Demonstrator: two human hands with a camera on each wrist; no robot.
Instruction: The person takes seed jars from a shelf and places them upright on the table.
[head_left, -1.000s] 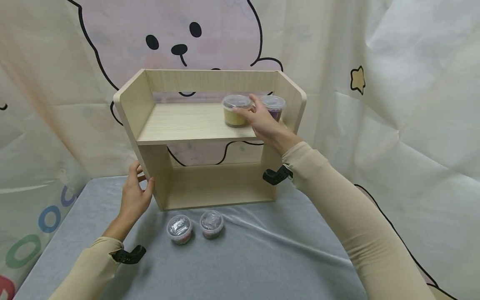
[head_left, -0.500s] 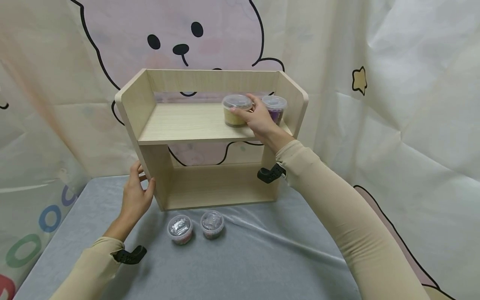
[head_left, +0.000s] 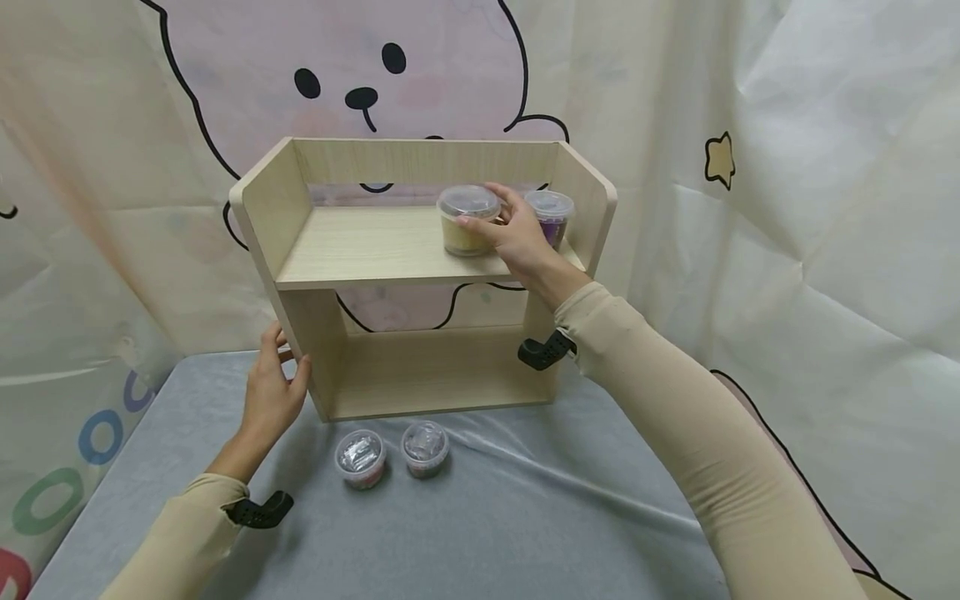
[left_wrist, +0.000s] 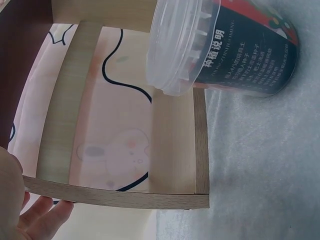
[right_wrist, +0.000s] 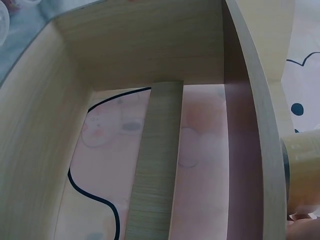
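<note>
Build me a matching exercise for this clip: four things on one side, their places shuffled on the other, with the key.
Things:
1. Left hand
2. Yellow-filled tub
3. Purple-filled tub
4. Grey-blue cloth

Places:
A. nearest the right side panel, above the middle board
B. beneath the shelf unit
C. touching the left side panel
D. in the grip of the right hand

Pairs: 1-C, 2-D, 3-A, 4-B

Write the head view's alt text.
The right hand grips a yellow-filled tub at the upper level of a wooden shelf unit, near a purple-filled tub. The left hand grips the unit's side; two tubs sit on grey cloth.
</note>
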